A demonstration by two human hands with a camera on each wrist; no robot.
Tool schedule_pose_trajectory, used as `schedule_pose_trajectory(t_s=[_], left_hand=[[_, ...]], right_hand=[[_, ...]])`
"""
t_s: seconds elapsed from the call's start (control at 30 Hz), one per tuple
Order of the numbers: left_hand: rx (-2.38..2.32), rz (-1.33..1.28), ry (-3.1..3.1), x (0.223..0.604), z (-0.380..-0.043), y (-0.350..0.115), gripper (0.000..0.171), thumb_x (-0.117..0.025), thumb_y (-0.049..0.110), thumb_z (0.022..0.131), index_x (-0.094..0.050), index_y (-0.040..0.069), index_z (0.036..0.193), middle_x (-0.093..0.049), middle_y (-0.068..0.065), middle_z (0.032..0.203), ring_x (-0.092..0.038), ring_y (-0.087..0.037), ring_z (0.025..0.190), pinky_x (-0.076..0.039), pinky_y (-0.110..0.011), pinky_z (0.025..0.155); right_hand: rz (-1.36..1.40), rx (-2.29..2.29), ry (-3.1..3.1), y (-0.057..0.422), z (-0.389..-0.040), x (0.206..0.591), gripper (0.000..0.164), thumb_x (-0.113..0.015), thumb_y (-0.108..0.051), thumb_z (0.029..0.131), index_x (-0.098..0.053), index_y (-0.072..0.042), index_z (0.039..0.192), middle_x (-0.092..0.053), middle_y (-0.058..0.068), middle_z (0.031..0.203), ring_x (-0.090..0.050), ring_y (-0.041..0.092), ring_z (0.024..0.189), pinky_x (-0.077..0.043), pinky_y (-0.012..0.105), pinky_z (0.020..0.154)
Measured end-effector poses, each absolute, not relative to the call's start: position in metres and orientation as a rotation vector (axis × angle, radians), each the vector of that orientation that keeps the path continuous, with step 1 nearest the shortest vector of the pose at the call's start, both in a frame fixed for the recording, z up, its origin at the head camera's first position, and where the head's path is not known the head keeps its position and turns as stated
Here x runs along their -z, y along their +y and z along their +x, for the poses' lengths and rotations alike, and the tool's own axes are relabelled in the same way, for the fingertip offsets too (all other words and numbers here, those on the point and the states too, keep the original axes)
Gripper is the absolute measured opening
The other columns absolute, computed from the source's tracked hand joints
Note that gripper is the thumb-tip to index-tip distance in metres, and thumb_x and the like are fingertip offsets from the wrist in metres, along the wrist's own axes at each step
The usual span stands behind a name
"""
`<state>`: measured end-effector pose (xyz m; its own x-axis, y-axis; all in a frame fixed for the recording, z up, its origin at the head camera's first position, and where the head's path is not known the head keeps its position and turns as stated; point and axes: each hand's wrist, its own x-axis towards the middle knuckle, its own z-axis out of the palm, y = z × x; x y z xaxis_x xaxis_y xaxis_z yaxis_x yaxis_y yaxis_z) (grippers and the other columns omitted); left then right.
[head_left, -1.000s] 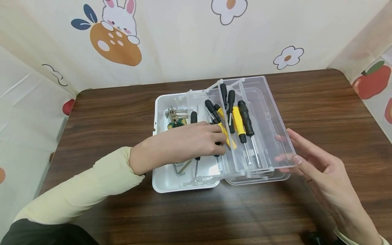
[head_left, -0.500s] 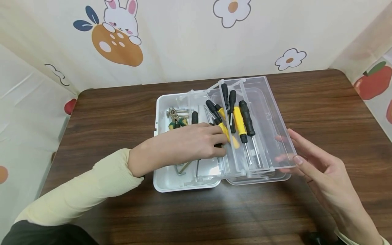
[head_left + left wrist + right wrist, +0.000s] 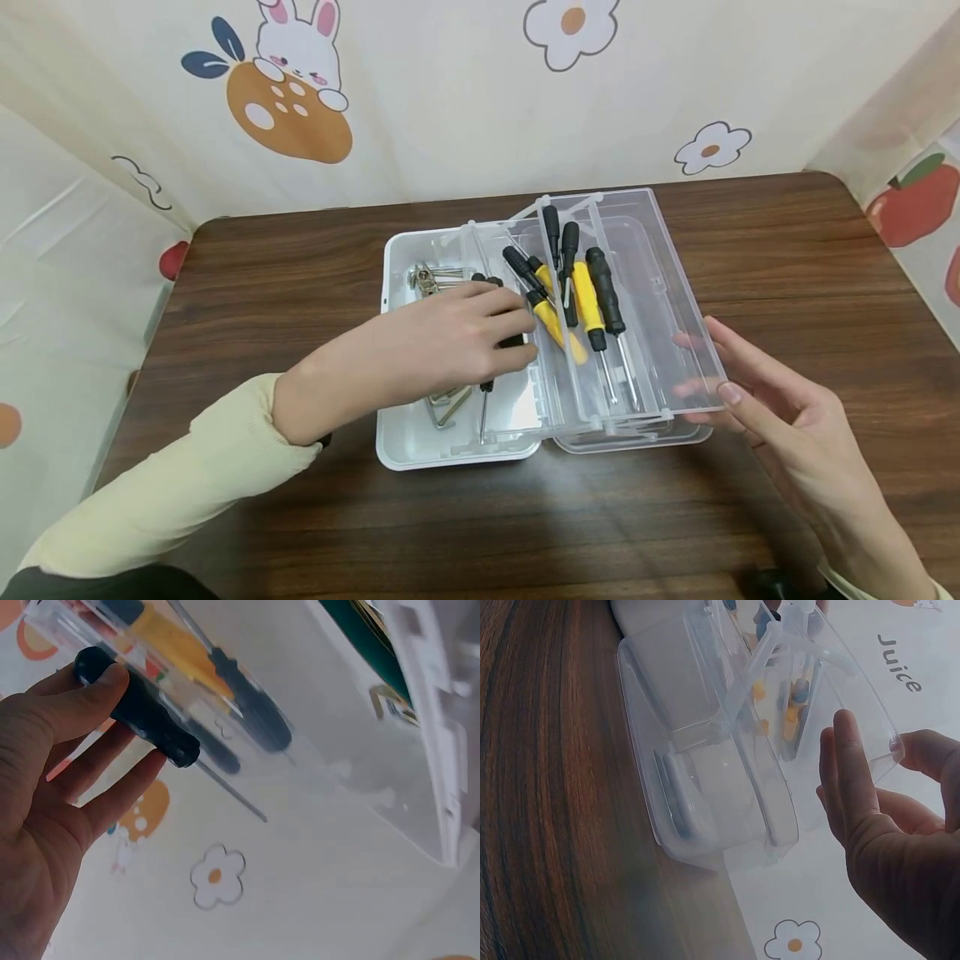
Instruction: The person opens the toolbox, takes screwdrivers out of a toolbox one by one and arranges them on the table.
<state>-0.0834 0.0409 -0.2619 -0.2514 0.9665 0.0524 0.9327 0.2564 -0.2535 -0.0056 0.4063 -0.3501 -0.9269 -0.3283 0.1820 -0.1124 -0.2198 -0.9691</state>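
Right hand (image 3: 798,429) pinches clear tray (image 3: 660,358) at its near right corner, thumb against fingers. Left hand (image 3: 450,337) pinches black screwdriver (image 3: 146,712) over white box (image 3: 457,460), mid desk (image 3: 450,533). Yellow screwdriver (image 3: 587,296) lies in tray, handle toward desk's far edge. Step looks like shifting black screwdriver; next move likely calls for clearance over box walls, tray steady.

your dark wood-grain table (image 3: 600,533) meets a cream far wall (image 3: 450,125) printed with a rabbit (image 3: 306,46) at left and white flowers (image 3: 561,52) farther right; red fruit (image 3: 913,207) decorates the right wall (image 3: 926,271).
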Motion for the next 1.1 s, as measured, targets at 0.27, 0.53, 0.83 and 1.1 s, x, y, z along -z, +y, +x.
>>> schedule_pose_trajectory(t_s=[0.27,0.53,0.83,1.1], left_hand=[[-0.138,-1.627,-2.445,0.257,-0.081,0.009,0.050,-0.086,0.001,0.083,-0.072,0.014,0.129,-0.069,-0.009,0.129,-0.063,-0.030,0.124,-0.054,-0.046,0.107],[-0.005,-1.368,-2.602,0.262,-0.081,-0.031,0.062,-0.089,-0.008,0.075,-0.073,0.013,0.131,-0.070,-0.014,0.129,-0.062,-0.036,0.123,-0.055,-0.052,0.104],[0.064,-1.115,-2.645,0.279,-0.082,-0.072,0.055,-0.078,-0.019,0.076,-0.074,0.005,0.125,-0.071,-0.017,0.119,-0.065,-0.037,0.113,-0.059,-0.053,0.091],[0.132,-0.958,-2.723,0.300,-0.085,-0.098,0.051,-0.074,-0.020,0.080,-0.074,0.005,0.124,-0.071,-0.016,0.119,-0.065,-0.036,0.112,-0.060,-0.053,0.086]], right_hand=[[-0.514,2.270,1.897,0.407,-0.005,0.350,0.063,-0.035,0.025,0.100,-0.025,0.010,0.160,-0.056,0.018,0.154,-0.076,0.025,0.109,-0.064,0.036,0.087],[-0.511,2.262,1.908,0.408,-0.005,0.351,0.063,-0.035,0.024,0.100,-0.025,0.010,0.160,-0.056,0.017,0.154,-0.076,0.025,0.108,-0.064,0.036,0.087],[-0.552,2.265,1.905,0.407,-0.007,0.351,0.063,-0.035,0.026,0.099,-0.024,0.012,0.159,-0.055,0.021,0.153,-0.076,0.027,0.108,-0.064,0.037,0.087],[-0.541,2.264,1.906,0.407,-0.007,0.351,0.063,-0.036,0.025,0.099,-0.024,0.011,0.159,-0.056,0.020,0.153,-0.076,0.026,0.108,-0.064,0.036,0.088]])
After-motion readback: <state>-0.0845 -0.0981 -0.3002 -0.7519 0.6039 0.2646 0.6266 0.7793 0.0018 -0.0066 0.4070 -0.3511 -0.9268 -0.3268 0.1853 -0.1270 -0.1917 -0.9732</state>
